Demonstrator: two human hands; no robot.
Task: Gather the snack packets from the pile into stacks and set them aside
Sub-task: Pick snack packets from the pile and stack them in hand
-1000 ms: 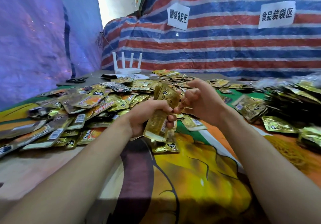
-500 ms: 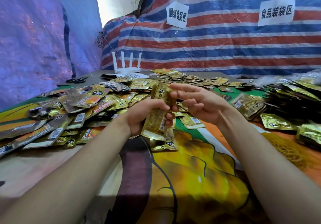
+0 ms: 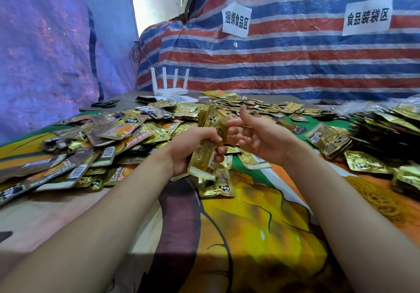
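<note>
My left hand grips an upright stack of gold snack packets above the cloth. Just to its right is my right hand, palm up with fingers spread, the fingertips touching the stack's upper edge. A big loose pile of gold and brown packets spreads over the left and far middle of the table. One gold packet lies on the cloth under the stack. Gathered stacks of packets sit at the right.
A colourful printed cloth covers the near table. A heap of yellow rubber bands lies at the right. A white router and black scissors sit at the back left. Striped tarps with paper signs wall the back.
My right hand has opened from a curled grip beside the stack into spread fingers. The left hand keeps hold of the stack, which stays in about the same place.
</note>
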